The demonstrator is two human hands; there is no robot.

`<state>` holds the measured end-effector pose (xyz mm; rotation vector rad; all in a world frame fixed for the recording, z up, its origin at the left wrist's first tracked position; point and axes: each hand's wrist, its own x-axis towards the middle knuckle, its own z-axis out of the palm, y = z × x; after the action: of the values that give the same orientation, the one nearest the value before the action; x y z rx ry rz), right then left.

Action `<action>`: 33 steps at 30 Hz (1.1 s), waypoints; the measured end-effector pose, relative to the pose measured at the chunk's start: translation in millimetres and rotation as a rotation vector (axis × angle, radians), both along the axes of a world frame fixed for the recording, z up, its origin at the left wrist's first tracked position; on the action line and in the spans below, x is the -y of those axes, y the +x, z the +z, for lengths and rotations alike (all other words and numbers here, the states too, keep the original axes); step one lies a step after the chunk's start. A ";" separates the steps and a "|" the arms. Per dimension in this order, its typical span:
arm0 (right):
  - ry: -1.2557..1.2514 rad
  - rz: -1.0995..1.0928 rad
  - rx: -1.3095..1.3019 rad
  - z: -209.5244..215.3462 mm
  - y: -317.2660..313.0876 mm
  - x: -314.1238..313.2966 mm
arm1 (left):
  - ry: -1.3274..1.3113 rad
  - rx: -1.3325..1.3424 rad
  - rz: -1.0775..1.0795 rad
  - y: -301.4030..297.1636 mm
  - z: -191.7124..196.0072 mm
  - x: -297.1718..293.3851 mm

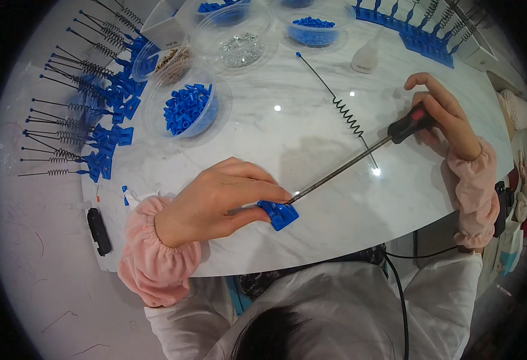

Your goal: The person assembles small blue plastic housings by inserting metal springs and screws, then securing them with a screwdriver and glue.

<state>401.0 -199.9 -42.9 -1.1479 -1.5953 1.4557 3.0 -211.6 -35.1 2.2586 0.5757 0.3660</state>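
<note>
My left hand (230, 195) pinches a small blue plastic clamp-like base (280, 216) near the front of the table. In my right hand (446, 120) is a screwdriver (350, 161) with a black handle and a red mark. Its long shaft slants down to the left, and the tip meets the blue base beside my left fingertips. The exact spot under the tip is partly hidden. Beyond the shaft lies a black coiled spring wire (344, 114) with a small blue bead on its far end; its near end reaches under or past the shaft.
Tubs of blue cone-shaped caps (188, 109), silver pieces (240, 50) and blue bits (313, 30) stand at the back. Rows of finished-looking blue clips with springs (104, 144) line the left edge, others (425, 45) the far right. A small white bottle (365, 57) stands near them.
</note>
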 end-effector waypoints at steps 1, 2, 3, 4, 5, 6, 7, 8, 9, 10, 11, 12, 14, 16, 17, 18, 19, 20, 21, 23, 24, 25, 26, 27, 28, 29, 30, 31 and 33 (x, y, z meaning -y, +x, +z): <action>-0.109 -0.024 0.019 4.1 0.2 0.7 | -0.006 0.001 0.001 0.4 0.0 0.0; -0.218 -0.047 0.037 5.6 0.3 1.0 | -0.006 0.001 0.001 0.3 0.0 0.1; -0.219 -0.046 0.037 0.5 -0.3 0.2 | -0.009 -0.005 0.003 -0.1 0.1 0.3; -0.038 -0.014 -0.016 -8.6 -0.7 -0.6 | -0.011 -0.010 0.003 0.3 0.6 0.3; 0.142 0.018 -0.068 -16.0 -0.7 -1.9 | -0.011 -0.010 0.000 1.1 1.0 0.2; 0.143 0.015 -0.068 -20.5 1.5 -4.2 | -0.014 -0.011 0.000 1.9 1.6 0.0; 0.271 0.030 -0.053 -24.3 4.1 -7.6 | -0.019 -0.011 0.000 2.1 1.6 -0.4; 0.400 0.045 -0.037 -25.0 4.6 -8.9 | -0.020 -0.010 -0.002 2.2 1.5 -0.8; 0.399 0.043 -0.035 -18.6 6.1 -5.2 | -0.023 -0.011 -0.002 2.3 1.3 -1.2; 0.105 0.004 -0.025 -6.1 3.4 -1.5 | -0.027 -0.018 0.010 0.7 1.5 0.2; -0.188 -0.041 -0.009 2.2 2.8 1.7 | -0.027 -0.018 0.011 0.5 1.4 0.2; -0.188 -0.040 -0.008 3.3 2.8 1.9 | -0.029 -0.019 0.010 0.2 1.3 0.2; -0.251 -0.045 -0.028 4.8 3.6 1.9 | -0.029 -0.020 0.009 0.6 1.6 0.1; 0.033 0.000 -0.029 -14.2 -0.9 -3.7 | -0.025 -0.013 0.002 1.1 1.5 -0.4; 0.317 0.044 -0.029 -21.0 -2.0 -5.5 | -0.026 -0.012 -0.002 1.5 1.1 -0.9; 0.316 0.040 -0.028 -21.1 -0.4 -5.1 | -0.023 -0.011 -0.004 1.9 0.6 -1.4; 0.321 0.033 -0.025 -21.0 1.0 -5.7 | -0.021 -0.011 -0.001 1.4 0.6 -1.0; 0.326 0.026 -0.021 -20.6 1.9 -6.0 | -0.021 -0.011 0.000 1.2 0.9 -0.7; 0.326 0.027 -0.022 -13.1 2.8 -3.9 | -0.028 -0.008 0.004 1.2 1.2 -0.4; -0.226 -0.031 0.016 6.3 3.6 2.4 | -0.037 -0.005 0.011 0.2 1.3 0.1; -0.227 -0.028 0.016 3.9 0.5 2.6 | -0.028 -0.007 0.009 -0.4 1.5 0.2; -0.179 -0.079 -0.036 -0.4 -2.9 3.8 | -0.018 -0.009 0.001 0.5 1.7 -0.4; -0.130 -0.130 -0.088 -5.8 -4.9 4.6 | -0.017 -0.007 -0.002 1.4 1.6 -1.1; -0.129 -0.133 -0.086 -14.4 -3.0 0.0 | -0.012 -0.007 -0.009 2.3 1.4 -1.9; 0.207 -0.044 -0.018 -24.8 -1.8 -10.1 | -0.008 -0.009 -0.013 2.2 1.2 -1.9; 0.542 0.046 0.052 -29.7 -1.5 -15.4 | -0.009 -0.010 -0.013 2.2 1.2 -1.6; 0.542 0.046 0.050 -27.1 1.0 -10.8 | -0.008 -0.015 -0.009 2.3 1.5 -1.2; 0.317 0.029 0.017 -16.9 -2.3 -4.9 | -0.008 -0.019 0.003 -0.3 1.2 0.1; 0.093 0.003 -0.008 -0.8 -0.1 -0.1 | -0.012 -0.015 -0.001 -0.3 1.0 -0.7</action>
<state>400.9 -199.8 -43.6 -1.0860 -1.6423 1.3720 2.7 -210.9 -34.0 2.2521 0.5835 0.3450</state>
